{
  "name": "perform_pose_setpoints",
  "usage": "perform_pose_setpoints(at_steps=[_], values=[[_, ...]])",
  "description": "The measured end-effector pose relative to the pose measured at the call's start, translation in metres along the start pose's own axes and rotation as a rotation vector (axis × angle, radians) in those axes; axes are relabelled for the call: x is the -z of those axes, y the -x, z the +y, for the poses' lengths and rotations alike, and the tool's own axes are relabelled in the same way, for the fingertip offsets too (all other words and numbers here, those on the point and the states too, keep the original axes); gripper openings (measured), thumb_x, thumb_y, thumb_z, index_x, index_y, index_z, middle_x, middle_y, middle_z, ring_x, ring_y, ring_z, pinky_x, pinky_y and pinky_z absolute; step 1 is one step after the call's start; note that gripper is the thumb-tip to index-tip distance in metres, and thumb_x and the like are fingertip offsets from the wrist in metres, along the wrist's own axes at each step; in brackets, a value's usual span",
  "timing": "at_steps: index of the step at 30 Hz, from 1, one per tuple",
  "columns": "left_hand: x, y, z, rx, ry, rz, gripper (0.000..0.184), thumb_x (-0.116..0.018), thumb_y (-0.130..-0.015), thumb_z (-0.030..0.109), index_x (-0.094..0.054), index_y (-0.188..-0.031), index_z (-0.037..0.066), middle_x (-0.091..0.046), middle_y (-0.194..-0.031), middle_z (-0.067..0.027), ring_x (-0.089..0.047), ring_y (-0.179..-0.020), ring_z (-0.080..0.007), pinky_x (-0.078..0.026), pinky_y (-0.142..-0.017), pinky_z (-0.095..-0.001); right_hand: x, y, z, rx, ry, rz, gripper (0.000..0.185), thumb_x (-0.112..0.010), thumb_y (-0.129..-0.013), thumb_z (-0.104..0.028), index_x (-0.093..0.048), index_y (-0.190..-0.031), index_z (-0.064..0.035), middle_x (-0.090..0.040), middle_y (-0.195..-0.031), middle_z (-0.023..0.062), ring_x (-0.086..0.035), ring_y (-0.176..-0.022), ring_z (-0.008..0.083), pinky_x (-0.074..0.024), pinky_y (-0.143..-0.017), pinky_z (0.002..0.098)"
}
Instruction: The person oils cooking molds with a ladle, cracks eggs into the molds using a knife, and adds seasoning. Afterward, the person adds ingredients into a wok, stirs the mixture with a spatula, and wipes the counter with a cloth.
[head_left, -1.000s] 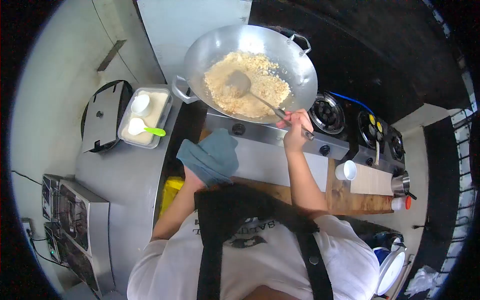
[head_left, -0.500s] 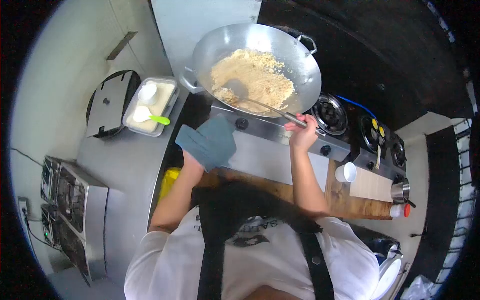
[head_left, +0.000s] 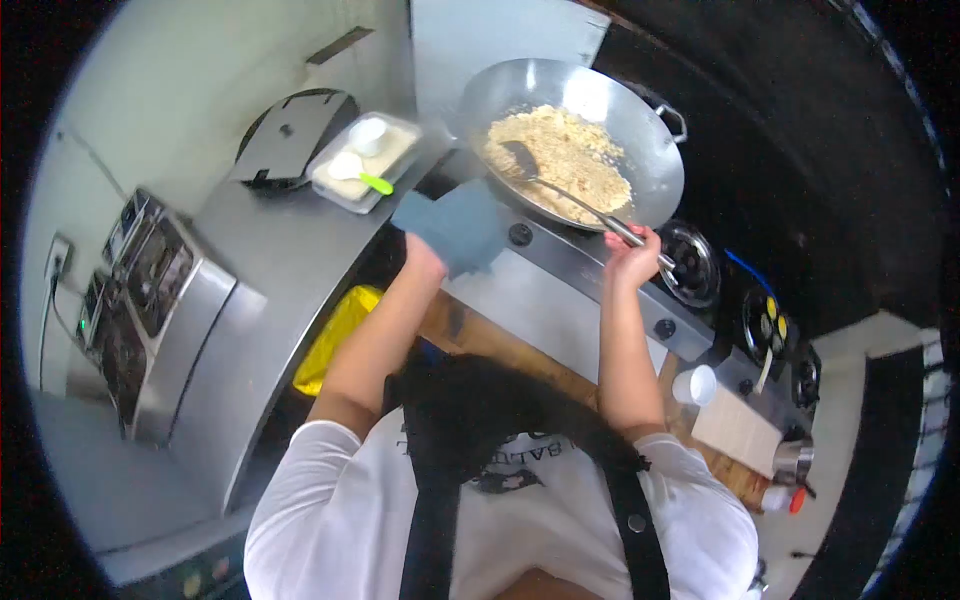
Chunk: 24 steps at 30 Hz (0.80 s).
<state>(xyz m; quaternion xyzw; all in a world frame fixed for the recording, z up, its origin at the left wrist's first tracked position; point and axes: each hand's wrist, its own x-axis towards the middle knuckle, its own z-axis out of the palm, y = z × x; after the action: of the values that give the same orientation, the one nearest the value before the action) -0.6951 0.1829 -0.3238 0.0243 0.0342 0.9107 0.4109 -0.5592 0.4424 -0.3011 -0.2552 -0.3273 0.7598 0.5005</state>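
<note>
Blue-grey cloth (head_left: 455,228) covers most of my left hand (head_left: 425,258), which is closed on it. The cloth is at the left rim of the large metal wok (head_left: 655,165); the wok's left handle is hidden, so I cannot tell whether the cloth grips it. My right hand (head_left: 633,260) is wrapped round the steel handle of a wok spatula (head_left: 580,203). Its dark, rounded head rests in the pale, crumbly food (head_left: 565,150) inside the wok. The wok sits tilted over the stove (head_left: 590,262).
On the left steel counter (head_left: 255,250) stands a plastic tub (head_left: 370,165) of pale powder with a white cup and a green-handled scoop. A double fryer (head_left: 165,290) is further left. Right are bare burners (head_left: 690,262), a small pan with yellow pieces (head_left: 768,318) and a white cup (head_left: 694,385).
The view has turned, so everything appears shifted right and rotated. The spatula head has moved toward the upper left part of the food. Both hands keep their holds.
</note>
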Motion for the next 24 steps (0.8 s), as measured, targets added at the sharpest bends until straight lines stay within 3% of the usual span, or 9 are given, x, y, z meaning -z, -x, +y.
perform_pose_setpoints(at_steps=[2,8,12,15,19,22,24], values=[[0.004,-0.01,-0.001,-0.033,-0.003,0.02,0.079,-0.031,-0.087,0.063,-0.045,-0.134,0.001,-0.049,-0.134,-0.0187,-0.047,-0.121,-0.037,-0.034,-0.106,-0.0506,0.0,-0.006,-0.007,0.062,-0.012,-0.064,0.022,-0.048,-0.086,-0.02,-0.051,-0.08,0.0007,-0.058,-0.074,0.0165,-0.058,-0.045,0.0265,-0.0507,-0.039,0.0302],[0.009,-0.007,-0.01,-0.131,0.006,0.04,0.077,-0.034,-0.086,0.065,-0.051,-0.128,0.002,-0.052,-0.13,-0.018,-0.05,-0.118,-0.0366,-0.037,-0.103,-0.0522,-0.002,0.004,-0.049,0.041,-0.007,-0.194,0.022,-0.048,-0.088,-0.023,-0.05,-0.08,-0.0021,-0.061,-0.084,0.018,-0.059,-0.047,0.026,-0.0505,-0.04,0.0284],[0.019,0.03,-0.011,-0.21,-0.023,0.052,0.068,-0.035,-0.089,0.058,-0.052,-0.126,0.003,-0.052,-0.13,-0.0175,-0.048,-0.12,-0.0356,-0.035,-0.105,-0.0512,0.005,0.034,-0.063,-0.015,0.039,-0.258,0.025,-0.046,-0.089,-0.024,-0.05,-0.079,-0.0017,-0.061,-0.084,0.0182,-0.057,-0.046,0.0283,-0.0483,-0.041,0.0331],[0.039,0.074,-0.008,-0.25,0.101,0.079,0.064,-0.035,-0.09,0.056,-0.05,-0.127,0.006,-0.051,-0.131,-0.0164,-0.047,-0.121,-0.0347,-0.033,-0.107,-0.0504,0.011,0.066,-0.056,-0.099,0.081,-0.294,0.025,-0.048,-0.089,-0.026,-0.051,-0.078,-0.0032,-0.061,-0.086,0.0173,-0.056,-0.047,0.0275,-0.0456,-0.041,0.0328],[0.097,0.152,-0.004,-0.304,0.018,0.154,0.059,-0.036,-0.09,0.053,-0.048,-0.127,0.009,-0.049,-0.133,-0.0148,-0.046,-0.121,-0.0326,-0.033,-0.106,-0.0497,0.026,0.11,-0.029,-0.281,0.136,-0.331,0.026,-0.051,-0.087,-0.029,-0.052,-0.077,-0.0045,-0.059,-0.09,0.0172,-0.055,-0.046,0.0278,-0.0424,-0.042,0.0346],[0.138,0.221,0.0,-0.223,0.133,0.108,0.057,-0.035,-0.091,0.052,-0.047,-0.129,0.011,-0.048,-0.134,-0.0133,-0.047,-0.121,-0.0315,-0.034,-0.106,-0.0498,0.039,0.142,0.004,-0.351,0.205,-0.42,0.024,-0.051,-0.085,-0.025,-0.053,-0.076,-0.0028,-0.058,-0.09,0.0195,-0.058,-0.046,0.0282,-0.0468,-0.039,0.0324],[0.148,0.27,0.005,-0.303,0.143,0.158,0.06,-0.034,-0.091,0.054,-0.046,-0.131,0.01,-0.046,-0.136,-0.0128,-0.044,-0.124,-0.0318,-0.031,-0.107,-0.0495,0.044,0.164,0.034,-0.439,0.252,-0.438,0.023,-0.05,-0.086,-0.023,-0.052,-0.079,-0.0009,-0.058,-0.09,0.0198,-0.059,-0.046,0.0289,-0.0496,-0.038,0.0316]])
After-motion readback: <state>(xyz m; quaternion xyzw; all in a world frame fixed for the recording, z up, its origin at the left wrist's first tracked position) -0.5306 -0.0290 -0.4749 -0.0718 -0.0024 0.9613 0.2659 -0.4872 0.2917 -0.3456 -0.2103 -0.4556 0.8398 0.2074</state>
